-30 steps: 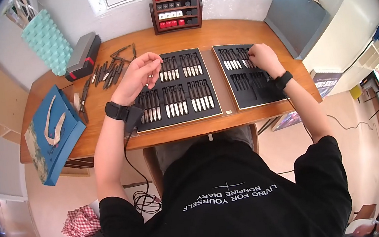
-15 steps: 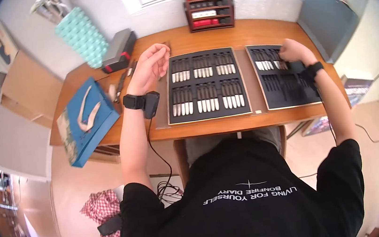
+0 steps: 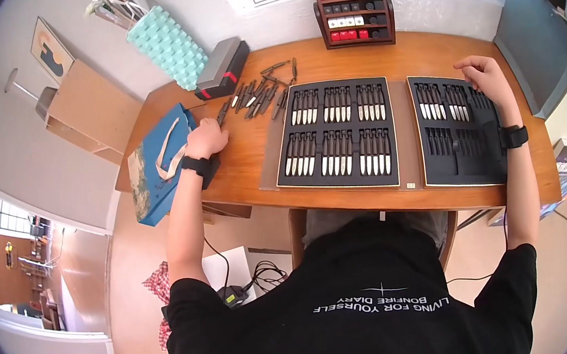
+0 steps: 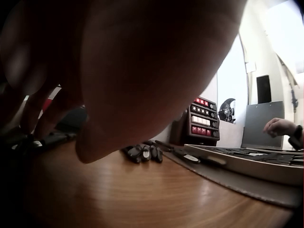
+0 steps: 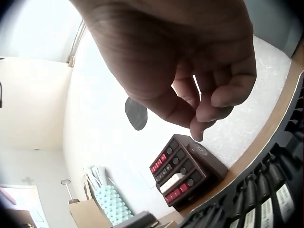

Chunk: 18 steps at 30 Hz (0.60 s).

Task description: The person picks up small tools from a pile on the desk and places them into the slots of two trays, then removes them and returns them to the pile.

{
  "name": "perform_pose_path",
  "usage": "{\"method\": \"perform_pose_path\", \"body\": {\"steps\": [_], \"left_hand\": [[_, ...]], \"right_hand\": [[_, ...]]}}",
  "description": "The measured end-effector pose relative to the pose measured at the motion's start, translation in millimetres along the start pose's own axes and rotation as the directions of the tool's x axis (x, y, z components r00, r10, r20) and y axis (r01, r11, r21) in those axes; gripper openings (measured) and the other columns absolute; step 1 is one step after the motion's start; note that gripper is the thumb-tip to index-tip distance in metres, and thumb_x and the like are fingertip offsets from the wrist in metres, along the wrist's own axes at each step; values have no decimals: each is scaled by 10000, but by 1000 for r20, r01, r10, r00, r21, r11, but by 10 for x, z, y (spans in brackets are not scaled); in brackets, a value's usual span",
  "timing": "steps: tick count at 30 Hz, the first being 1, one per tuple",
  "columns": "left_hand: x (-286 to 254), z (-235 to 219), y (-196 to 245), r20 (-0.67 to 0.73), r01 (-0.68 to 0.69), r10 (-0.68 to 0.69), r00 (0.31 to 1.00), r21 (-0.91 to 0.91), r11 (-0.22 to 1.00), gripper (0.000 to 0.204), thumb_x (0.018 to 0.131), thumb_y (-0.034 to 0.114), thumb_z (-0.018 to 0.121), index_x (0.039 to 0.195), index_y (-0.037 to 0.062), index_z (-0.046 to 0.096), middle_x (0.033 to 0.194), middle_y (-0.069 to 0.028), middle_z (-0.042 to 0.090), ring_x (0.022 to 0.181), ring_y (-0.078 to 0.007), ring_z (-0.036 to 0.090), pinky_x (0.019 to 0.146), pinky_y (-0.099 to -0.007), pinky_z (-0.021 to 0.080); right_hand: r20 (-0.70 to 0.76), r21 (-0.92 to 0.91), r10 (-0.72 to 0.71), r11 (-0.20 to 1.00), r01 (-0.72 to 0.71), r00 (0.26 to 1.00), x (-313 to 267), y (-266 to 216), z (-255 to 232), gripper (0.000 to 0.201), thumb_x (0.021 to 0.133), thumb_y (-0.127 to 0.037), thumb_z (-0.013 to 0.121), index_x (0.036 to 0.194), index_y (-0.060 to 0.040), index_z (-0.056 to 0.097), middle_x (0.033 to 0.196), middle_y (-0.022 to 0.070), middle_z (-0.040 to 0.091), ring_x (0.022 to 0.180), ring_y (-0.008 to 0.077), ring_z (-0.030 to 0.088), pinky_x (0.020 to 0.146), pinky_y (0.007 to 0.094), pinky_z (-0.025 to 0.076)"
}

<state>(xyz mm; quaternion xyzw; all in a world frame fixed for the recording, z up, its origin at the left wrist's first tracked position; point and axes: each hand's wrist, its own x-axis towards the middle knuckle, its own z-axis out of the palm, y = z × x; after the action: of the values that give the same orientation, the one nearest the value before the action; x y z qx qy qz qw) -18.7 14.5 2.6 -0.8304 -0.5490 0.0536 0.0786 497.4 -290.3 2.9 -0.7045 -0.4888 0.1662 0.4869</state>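
Note:
My left hand [image 3: 208,138] is low over the table's left side, beside the blue bag [image 3: 158,165]. In the left wrist view its shadowed fingers [image 4: 47,109] reach to dark pieces; whether they grip one is unclear. Slim dark pieces with pale ends [image 3: 256,97] lie loose beyond that hand. The left black tray [image 3: 334,127] holds rows of such pieces. My right hand [image 3: 489,81] hovers over the far right part of the right tray [image 3: 449,169], which has filled and bare slots. In the right wrist view, its fingers [image 5: 223,95] are loosely bent, holding nothing visible.
A small wooden rack with red, white and dark cubes [image 3: 355,14] stands at the back edge. A grey box with a red band [image 3: 224,67] and a turquoise bumpy object [image 3: 168,47] are at back left. A grey panel [image 3: 539,43] leans at right.
My left hand has moved from beside the left tray toward the blue bag. My right hand has risen off the pieces in the right tray, its fingers looser. The head view has turned left.

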Motion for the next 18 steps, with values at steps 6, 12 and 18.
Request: {"method": "perform_pose_path", "body": {"steps": [6, 12, 18], "left_hand": [[78, 10, 50, 57, 19, -11, 998, -143, 990, 321, 776, 66, 505, 1061, -76, 539, 1103, -304, 588, 1025, -432, 587, 880, -441, 489], [177, 133, -47, -48, -127, 122, 991, -125, 984, 239, 784, 32, 479, 987, -91, 509, 1053, -334, 571, 999, -466, 566, 875, -472, 469], [514, 58, 74, -229, -369, 316, 921, -247, 896, 213, 843, 88, 504, 976, -76, 531, 1044, -301, 551, 985, -449, 533, 887, -458, 443]], "right_hand": [[-35, 87, -41, 995, 44, 999, -82, -80, -47, 199, 901, -90, 536, 1011, -11, 682, 654, -55, 509, 544, 13, 434, 496, 168, 340], [-150, 160, -30, 986, 54, 988, -137, -137, -100, 223, 875, -93, 546, 1022, -13, 692, 690, -38, 543, 572, 23, 441, 513, 175, 354], [-141, 171, -78, 980, 102, 987, -79, 0, -109, 223, 866, -101, 547, 1012, -11, 692, 706, -31, 559, 565, 25, 443, 511, 179, 372]]}}
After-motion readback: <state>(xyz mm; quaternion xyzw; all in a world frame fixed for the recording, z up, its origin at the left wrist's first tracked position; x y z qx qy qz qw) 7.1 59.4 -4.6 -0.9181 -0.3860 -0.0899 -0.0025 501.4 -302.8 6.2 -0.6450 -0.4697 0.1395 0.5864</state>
